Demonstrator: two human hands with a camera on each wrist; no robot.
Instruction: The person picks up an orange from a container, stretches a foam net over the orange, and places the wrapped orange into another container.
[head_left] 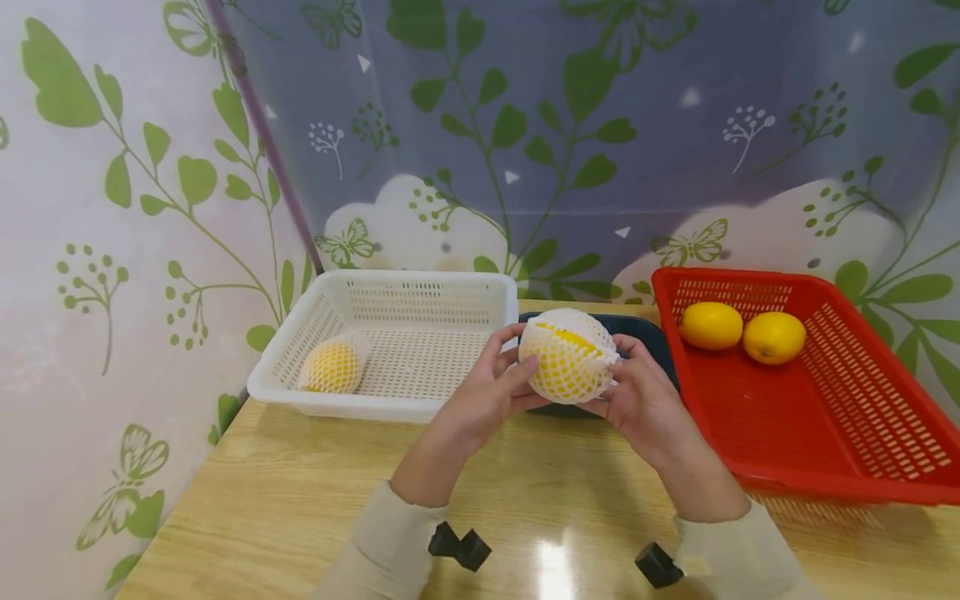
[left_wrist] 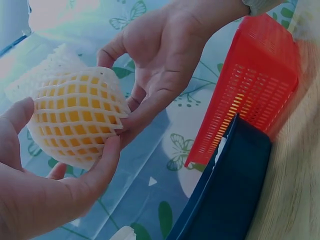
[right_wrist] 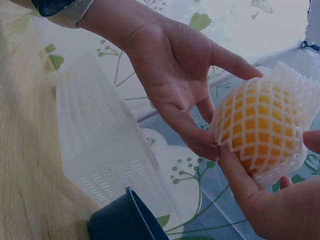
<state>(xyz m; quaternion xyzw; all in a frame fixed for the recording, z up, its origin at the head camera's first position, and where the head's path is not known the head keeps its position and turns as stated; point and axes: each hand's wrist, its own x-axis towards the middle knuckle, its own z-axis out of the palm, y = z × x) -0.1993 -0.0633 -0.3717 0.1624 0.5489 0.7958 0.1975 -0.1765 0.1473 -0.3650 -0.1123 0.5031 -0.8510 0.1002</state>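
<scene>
Between both hands, above the table, is a round yellow fruit in a white foam net (head_left: 570, 357). A slit at the top of the net bares a strip of yellow skin in the head view. My left hand (head_left: 483, 398) holds its left side, with the thumb on the front of the net. On the other side my right hand (head_left: 647, 402) grips the net and fruit near the loose edge. In the left wrist view the net's loose end flares out past the fruit. Behind the hands is a dark teal container (head_left: 660, 354), largely hidden by them.
At left stands a white basket (head_left: 390, 408) with one netted yellow fruit (head_left: 333, 367). At right a red basket (head_left: 780, 425) holds two bare yellow fruits (head_left: 711, 326). All stand on a wooden table (head_left: 300, 500) against a leaf-patterned curtain (head_left: 465, 125).
</scene>
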